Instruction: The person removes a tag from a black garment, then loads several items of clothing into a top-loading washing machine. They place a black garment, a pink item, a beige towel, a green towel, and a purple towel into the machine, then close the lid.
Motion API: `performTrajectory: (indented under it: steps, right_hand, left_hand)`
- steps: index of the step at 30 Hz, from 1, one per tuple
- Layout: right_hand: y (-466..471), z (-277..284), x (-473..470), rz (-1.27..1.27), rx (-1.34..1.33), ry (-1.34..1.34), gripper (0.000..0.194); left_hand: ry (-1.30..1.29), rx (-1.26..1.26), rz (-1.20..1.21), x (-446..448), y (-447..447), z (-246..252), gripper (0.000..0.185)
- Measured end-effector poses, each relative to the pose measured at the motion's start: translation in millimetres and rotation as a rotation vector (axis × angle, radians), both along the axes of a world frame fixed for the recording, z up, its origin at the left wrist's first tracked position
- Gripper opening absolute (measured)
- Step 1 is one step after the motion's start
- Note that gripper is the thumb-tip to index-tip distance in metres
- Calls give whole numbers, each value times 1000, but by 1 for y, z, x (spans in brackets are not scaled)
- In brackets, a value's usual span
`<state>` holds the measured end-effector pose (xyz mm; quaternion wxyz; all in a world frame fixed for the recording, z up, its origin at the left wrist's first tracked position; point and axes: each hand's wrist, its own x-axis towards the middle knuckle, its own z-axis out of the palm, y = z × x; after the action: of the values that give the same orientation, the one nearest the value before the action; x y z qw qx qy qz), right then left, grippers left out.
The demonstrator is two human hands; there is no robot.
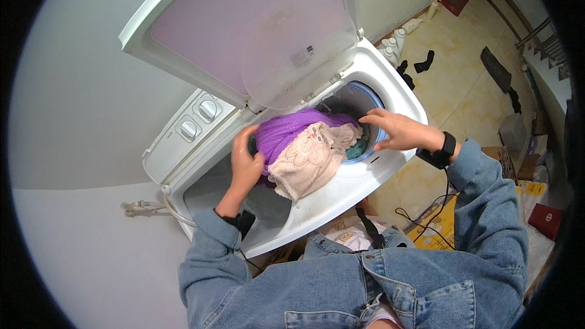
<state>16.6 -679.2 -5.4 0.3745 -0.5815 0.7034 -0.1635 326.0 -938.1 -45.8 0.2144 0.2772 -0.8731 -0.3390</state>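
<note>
My left hand (244, 157) curls around the left edge of a bunched purple cloth (285, 130), thumb and fingertips against it. A pale pink towel (306, 160) with an embroidered animal face lies over the purple cloth. Both drape across the divider of a white twin-tub washing machine (320, 196) and into the round spin tub (381, 98) with a blue rim. Teal cloth (357, 150) shows lower in that tub. Over the tub's right rim is my right hand (397, 131), fingers apart, holding nothing. The left wash tub (269, 212) looks grey inside.
The machine's raised lid (247, 23) stands behind the tubs, with a clear inner cover (292, 59). Two knobs (208, 108) sit on the control panel. White bottles (392, 45) and a black sock (425, 61) are on the floor. A thin cable (432, 224) trails from my right wrist.
</note>
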Motion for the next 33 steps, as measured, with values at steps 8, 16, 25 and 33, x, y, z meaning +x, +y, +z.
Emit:
performTrajectory:
  steps: [8,16,25,33]
  right_hand:
    - [-94,-3,102,278,-321,326,114]
    - [-150,-33,89,356,-259,307,103]
    - [-110,-28,20,37,-433,35,38]
    - [-97,-17,-21,-21,-118,384,67]
  left_hand:
    - [-247,214,-144,41,-30,-138,105]
    - [-97,651,84,30,-14,-47,40]
    - [-232,62,-156,-70,12,90,25]
    - [135,348,-156,-42,-4,15,52]
